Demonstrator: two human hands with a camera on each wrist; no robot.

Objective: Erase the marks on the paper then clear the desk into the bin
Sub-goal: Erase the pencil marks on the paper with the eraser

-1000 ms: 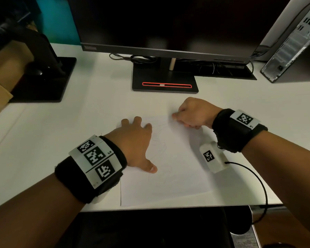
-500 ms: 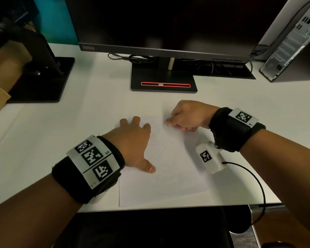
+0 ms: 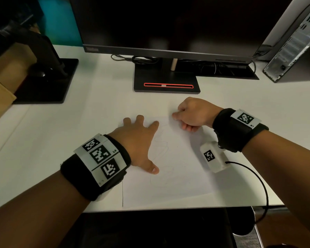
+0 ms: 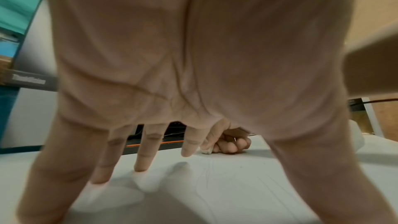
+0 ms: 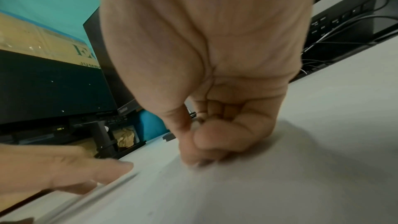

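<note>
White paper [image 3: 170,169] lies flat at the near edge of the tabletop [image 3: 79,140], faint pencil loops down its middle. The left hand [image 3: 138,140] pins its left side, fingers straight and spread. The right hand [image 3: 191,113] works at the far edge, its grip closed on a small pale eraser [image 4: 207,151] seen only from the left wrist.

The sheet looks thin, so a hard stroke toward the pinned side could probably buckle or crease it, and a stroke away from the pinning hand could drag it off the near edge. The marks are faint, so some may well be missed. No bin is in view.

On the monitor [image 3: 168,24] bezel a logo seems to read "ThinkVision", though it is blurred. A cardboard box [image 5: 53,48] shows "JUMB", cut off. The wristbands carry coded squares.
</note>
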